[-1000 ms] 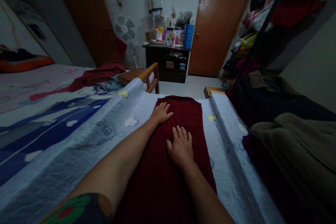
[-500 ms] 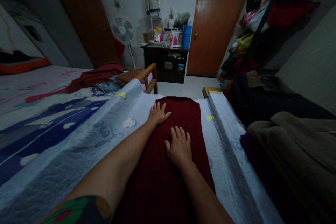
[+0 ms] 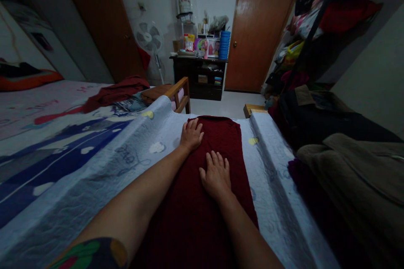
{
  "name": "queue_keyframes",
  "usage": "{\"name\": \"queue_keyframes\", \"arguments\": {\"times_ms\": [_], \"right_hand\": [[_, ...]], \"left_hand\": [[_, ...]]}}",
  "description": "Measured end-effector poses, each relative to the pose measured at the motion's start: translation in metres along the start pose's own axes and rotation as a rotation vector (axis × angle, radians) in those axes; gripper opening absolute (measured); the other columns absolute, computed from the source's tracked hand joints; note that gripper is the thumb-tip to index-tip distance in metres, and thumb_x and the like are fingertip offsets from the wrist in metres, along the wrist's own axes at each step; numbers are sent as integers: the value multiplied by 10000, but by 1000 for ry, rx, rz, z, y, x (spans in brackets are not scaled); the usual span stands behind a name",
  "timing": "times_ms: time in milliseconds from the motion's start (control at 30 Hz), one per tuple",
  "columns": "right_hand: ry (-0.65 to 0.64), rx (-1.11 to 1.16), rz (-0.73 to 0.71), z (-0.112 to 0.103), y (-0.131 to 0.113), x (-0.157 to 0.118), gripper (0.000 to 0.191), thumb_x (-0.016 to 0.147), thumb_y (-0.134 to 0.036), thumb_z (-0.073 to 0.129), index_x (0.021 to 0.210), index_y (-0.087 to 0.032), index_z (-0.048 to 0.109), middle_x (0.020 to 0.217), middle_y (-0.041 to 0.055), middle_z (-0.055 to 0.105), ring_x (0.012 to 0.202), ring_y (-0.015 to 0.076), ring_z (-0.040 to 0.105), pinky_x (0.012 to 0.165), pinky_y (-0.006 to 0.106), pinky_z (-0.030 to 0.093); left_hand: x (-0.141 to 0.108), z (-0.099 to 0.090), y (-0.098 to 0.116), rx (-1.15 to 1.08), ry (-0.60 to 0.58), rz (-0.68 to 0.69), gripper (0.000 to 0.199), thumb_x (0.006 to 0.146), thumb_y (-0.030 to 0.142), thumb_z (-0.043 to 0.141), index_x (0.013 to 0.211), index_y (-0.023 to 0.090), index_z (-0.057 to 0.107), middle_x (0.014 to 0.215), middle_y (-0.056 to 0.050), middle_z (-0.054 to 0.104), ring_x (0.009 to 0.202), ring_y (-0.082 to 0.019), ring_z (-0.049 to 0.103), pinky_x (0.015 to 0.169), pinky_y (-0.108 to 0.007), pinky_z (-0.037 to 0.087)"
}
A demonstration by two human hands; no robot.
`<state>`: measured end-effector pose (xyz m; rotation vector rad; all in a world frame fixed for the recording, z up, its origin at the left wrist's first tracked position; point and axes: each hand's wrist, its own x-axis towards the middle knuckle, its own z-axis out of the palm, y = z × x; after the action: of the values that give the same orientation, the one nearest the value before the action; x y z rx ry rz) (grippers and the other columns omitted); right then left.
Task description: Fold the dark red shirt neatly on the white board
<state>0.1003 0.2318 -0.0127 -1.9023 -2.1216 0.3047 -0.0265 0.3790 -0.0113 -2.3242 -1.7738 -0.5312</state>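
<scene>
A dark red garment (image 3: 221, 134) lies lengthwise in front of me, folded into a long narrow strip, its exact kind unclear. Beneath it is a light blue sheet (image 3: 164, 134) with cloud and heart prints. My left hand (image 3: 192, 135) rests open on the garment's far left edge, fingers pointing away. Palm down and flat, my right hand (image 3: 216, 175) presses the middle of the cloth, nearer to me, with its fingers slightly apart. Neither hand grips the fabric. The garment's near end runs into shadow between my forearms.
Piled clothes (image 3: 347, 159) lie along the right side. On the left, a bed (image 3: 72, 134) holds a red-brown garment (image 3: 113, 92). A wooden rail (image 3: 176, 89) stands at the far edge. Beyond are a fan (image 3: 150, 38), a dark cabinet (image 3: 189, 77) and a door (image 3: 259, 29).
My left hand has shifted slightly, its thumb now closer to the fingers, still at the garment's left edge. The right hand stays almost in place. The view has moved slightly.
</scene>
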Motion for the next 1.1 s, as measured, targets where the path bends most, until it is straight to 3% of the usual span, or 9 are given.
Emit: {"name": "queue_keyframes", "arguments": {"times_ms": [100,200,300,433,667,1100], "right_hand": [[-1,-8,-5,0,0,-1,615,907,-438,410,1456,-164,374,1540,97,317,1425,268,214,1148,464,92],[-3,-11,-7,-1,0,-1,626,908,-427,399,1463,-140,357,1545,105,301,1429,265,209,1149,464,86],[-12,1,0,-2,0,-1,646,899,-386,393,1474,-99,323,1551,114,281,1437,256,194,1152,454,84],[-41,16,-2,-4,0,-2,652,869,-298,389,1481,-90,304,1563,105,248,1447,241,170,1157,448,81],[-48,7,38,-5,1,-4,673,871,-319,396,1487,-72,282,1572,125,204,1454,248,145,1152,448,104],[-12,-80,166,-1,8,-10,848,865,-520,430,1489,7,204,1569,214,138,1452,337,62,1136,513,32]], "left_hand": [[-13,-16,9,-53,-34,33,393,913,262,413,1285,219,534,1438,-93,447,1302,-259,400,1110,-430,275],[-36,-24,16,-102,-108,52,397,929,228,365,1289,193,528,1374,-87,522,1277,-218,451,1085,-378,329],[-61,-25,18,-127,-218,84,433,940,220,340,1345,165,484,1452,-82,461,1362,-197,373,1121,-354,290],[-83,-17,17,-116,-359,70,499,974,352,312,1416,143,408,1526,-112,345,1420,-238,280,1138,-406,263],[-93,-8,17,-59,-267,72,571,968,489,290,1442,184,383,1548,-104,299,1445,-243,207,1158,-428,206],[-93,-17,21,-74,-267,62,609,962,526,280,1440,163,381,1544,-118,305,1436,-242,235,1152,-420,209]]}}
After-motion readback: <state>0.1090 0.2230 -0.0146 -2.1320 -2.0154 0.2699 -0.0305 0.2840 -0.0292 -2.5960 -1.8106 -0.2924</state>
